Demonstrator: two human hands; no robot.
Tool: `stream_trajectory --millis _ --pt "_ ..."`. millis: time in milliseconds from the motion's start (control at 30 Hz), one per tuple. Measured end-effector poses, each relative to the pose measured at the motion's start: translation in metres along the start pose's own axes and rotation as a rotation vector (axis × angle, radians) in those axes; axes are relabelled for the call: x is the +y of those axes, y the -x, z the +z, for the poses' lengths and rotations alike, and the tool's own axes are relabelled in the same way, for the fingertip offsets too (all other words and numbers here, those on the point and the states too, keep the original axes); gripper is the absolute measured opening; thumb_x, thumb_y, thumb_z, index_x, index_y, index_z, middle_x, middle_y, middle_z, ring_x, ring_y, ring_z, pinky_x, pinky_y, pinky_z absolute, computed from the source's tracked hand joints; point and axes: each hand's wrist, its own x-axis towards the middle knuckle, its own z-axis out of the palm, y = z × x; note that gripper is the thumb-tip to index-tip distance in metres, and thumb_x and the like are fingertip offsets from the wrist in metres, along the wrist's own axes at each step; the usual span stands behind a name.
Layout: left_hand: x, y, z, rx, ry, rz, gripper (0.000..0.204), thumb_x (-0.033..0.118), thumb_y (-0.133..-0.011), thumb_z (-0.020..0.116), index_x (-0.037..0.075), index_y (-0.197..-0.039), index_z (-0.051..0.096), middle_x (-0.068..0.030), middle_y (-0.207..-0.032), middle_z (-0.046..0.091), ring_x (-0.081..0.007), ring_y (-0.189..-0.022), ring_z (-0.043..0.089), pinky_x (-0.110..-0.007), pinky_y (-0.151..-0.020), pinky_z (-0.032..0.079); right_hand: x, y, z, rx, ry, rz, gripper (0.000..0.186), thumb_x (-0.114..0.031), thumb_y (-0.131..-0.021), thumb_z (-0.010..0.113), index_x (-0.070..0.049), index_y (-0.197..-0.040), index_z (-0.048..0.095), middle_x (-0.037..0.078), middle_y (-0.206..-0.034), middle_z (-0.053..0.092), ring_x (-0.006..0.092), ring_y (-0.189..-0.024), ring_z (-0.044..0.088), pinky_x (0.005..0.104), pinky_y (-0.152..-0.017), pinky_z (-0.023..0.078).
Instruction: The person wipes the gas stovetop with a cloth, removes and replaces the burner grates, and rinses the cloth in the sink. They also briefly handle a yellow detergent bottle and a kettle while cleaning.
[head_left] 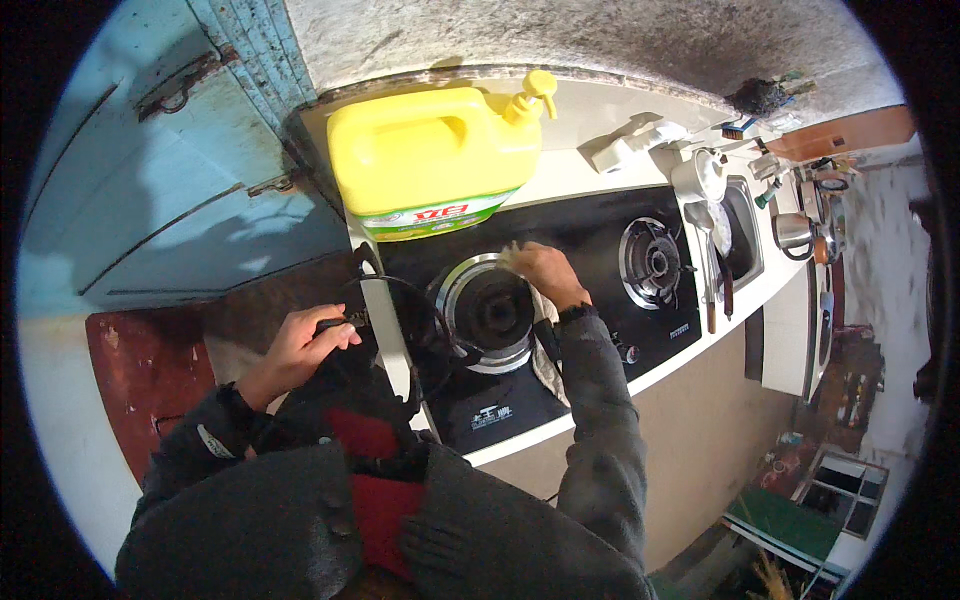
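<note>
My left hand point(295, 345) is closed on the dark end of a black pan support point(437, 300), a ring with prongs. The support is tilted over the left edge of the black gas hob point(590, 250). My right hand point(545, 272) pinches a small pale wad, perhaps a scrap of cloth or a scrubber point(515, 257), at the upper right rim of the left burner. That burner has a silver ring point(470, 268) and a dark centre. Under my right wrist, a pale cloth point(548, 378) lies along the hob, partly hidden by my sleeve.
Behind the left burner stands a large yellow jug point(420, 150) with a pump top. To the right are a second burner point(652, 262), a white pot point(700, 176), a ladle point(706, 265), a sink point(745, 235) and a kettle point(793, 232). A blue door point(190, 210) stands at left.
</note>
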Motion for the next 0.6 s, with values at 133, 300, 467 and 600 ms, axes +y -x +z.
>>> stream_trajectory --millis 133,300,467,600 --pt "0.001 0.001 0.006 0.037 0.049 -0.11 0.024 0.017 -0.094 0.056 -0.002 -0.086 0.068 -0.0112 -0.077 0.068 -0.0192 -0.072 0.063 -0.037 -0.103 0.043 -0.008 -0.031 0.007 -0.039 -0.057 -0.179 0.007 -0.013 -0.083 0.064 -0.01 -0.084 0.07 0.011 -0.083 0.061 0.032 -0.079 0.064 0.0435 -0.068 0.05" --pt "0.006 0.003 0.006 0.018 -0.032 0.005 0.024 0.018 -0.094 0.057 -0.002 -0.086 0.069 -0.0112 -0.079 0.069 -0.0194 -0.071 0.063 -0.036 -0.1 0.044 -0.007 -0.013 0.009 -0.024 -0.164 -0.031 0.013 -0.017 -0.086 0.062 -0.012 -0.093 0.072 0.009 -0.092 0.063 0.0319 -0.091 0.064 0.0399 -0.076 0.051" --pt "0.0 0.013 0.0 0.033 -0.014 0.08 0.023 0.017 -0.096 0.057 -0.004 -0.098 0.065 -0.0119 -0.083 0.071 -0.0172 -0.071 0.063 -0.033 -0.086 0.049 -0.003 0.029 0.006 0.056 -0.191 0.21 0.018 -0.016 -0.09 0.061 -0.012 -0.103 0.073 0.011 -0.097 0.065 0.0339 -0.092 0.064 0.0408 -0.078 0.051" --pt "-0.014 0.02 -0.007 0.037 0.033 0.139 0.026 0.015 -0.097 0.057 -0.008 -0.109 0.059 -0.0121 -0.084 0.071 -0.0144 -0.073 0.063 -0.03 -0.075 0.051 -0.014 0.071 0.011 0.043 -0.056 0.41 0.026 -0.018 -0.095 0.054 -0.015 -0.115 0.069 0.011 -0.102 0.065 0.0348 -0.091 0.064 0.0423 -0.08 0.05"
